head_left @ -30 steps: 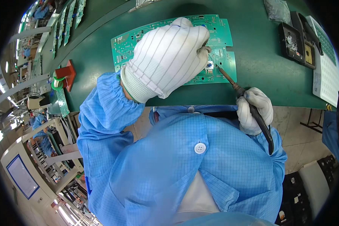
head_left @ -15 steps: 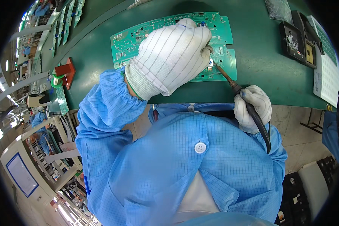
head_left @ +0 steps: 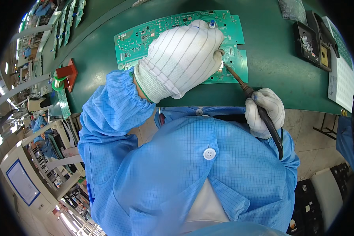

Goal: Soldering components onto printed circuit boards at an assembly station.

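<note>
A green circuit board (head_left: pixel 131 44) lies on the table in front of me. My left hand (head_left: pixel 185 57), in a white striped glove, rests over its middle with the fingers curled closed; whatever they pinch is hidden. A small blue-topped part (head_left: pixel 212 24) shows just beyond the knuckles. My right hand (head_left: pixel 264 112), gloved too, grips a soldering iron (head_left: pixel 268 122) by its black handle. The iron's brown tip points up and left to a small pale component on the board's right part, close to my left fingertips. Whether the tip touches it, I cannot tell.
A red stand with a solder wire spool (head_left: pixel 59 84) is at the left. To the right are a black iron holder with a tray (head_left: pixel 306 43), a clear plastic bag (head_left: pixel 292 10) and a white tray (head_left: pixel 337 82). More boards (head_left: pixel 70 25) stand upright at the far left.
My left hand has shifted slightly right, uncovering more of the blue-topped part. The board has moved up a touch, and the iron has moved slightly right in my right hand.
</note>
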The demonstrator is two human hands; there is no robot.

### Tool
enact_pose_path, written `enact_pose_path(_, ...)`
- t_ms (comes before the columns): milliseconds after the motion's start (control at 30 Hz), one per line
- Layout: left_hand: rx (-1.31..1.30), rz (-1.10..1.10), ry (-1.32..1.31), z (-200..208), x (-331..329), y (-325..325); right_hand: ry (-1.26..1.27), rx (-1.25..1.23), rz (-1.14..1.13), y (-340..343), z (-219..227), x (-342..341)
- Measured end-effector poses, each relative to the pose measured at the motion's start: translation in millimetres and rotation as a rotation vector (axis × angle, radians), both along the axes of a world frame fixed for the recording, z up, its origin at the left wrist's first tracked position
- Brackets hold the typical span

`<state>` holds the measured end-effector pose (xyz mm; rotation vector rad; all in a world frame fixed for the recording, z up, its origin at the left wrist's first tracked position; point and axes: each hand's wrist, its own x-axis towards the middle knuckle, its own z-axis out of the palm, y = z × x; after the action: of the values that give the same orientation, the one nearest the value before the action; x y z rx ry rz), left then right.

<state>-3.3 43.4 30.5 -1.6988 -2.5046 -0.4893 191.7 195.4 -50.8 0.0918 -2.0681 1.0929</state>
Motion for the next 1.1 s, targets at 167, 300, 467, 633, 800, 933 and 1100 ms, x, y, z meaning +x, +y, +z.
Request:
enact_pose_path(167, 0.020, -0.028, 0.011, -3, 0, 1, 0.003, 0.016, -0.017, 0, -1, 1)
enact_pose_path(300, 0.026, -0.026, 0.075, 0, 5, 5, -0.002, 0.012, 0.004, 1, -2, 1)
enact_pose_path(467, -0.111, 0.012, 0.107, 10, 7, -4, -0.016, 0.033, 0.043, 3, -1, 1)
enact_pose_path(633, -0.077, 0.057, -0.080, -2, -7, -4, -0.019, 0.046, 0.030, 3, 0, 1)
enact_pose_path(800, -0.274, 0.182, -0.221, -12, -11, -3, -0.031, 0.066, 0.034, 3, 0, 1)
enact_pose_path(933, -0.326, 0.180, -0.203, -11, -12, 0, -0.026, 0.061, 0.027, 3, -1, 1)
enact_pose_path(1100, -0.279, 0.161, -0.172, -15, -12, -1, -0.027, 0.061, 0.052, 5, -2, 2)
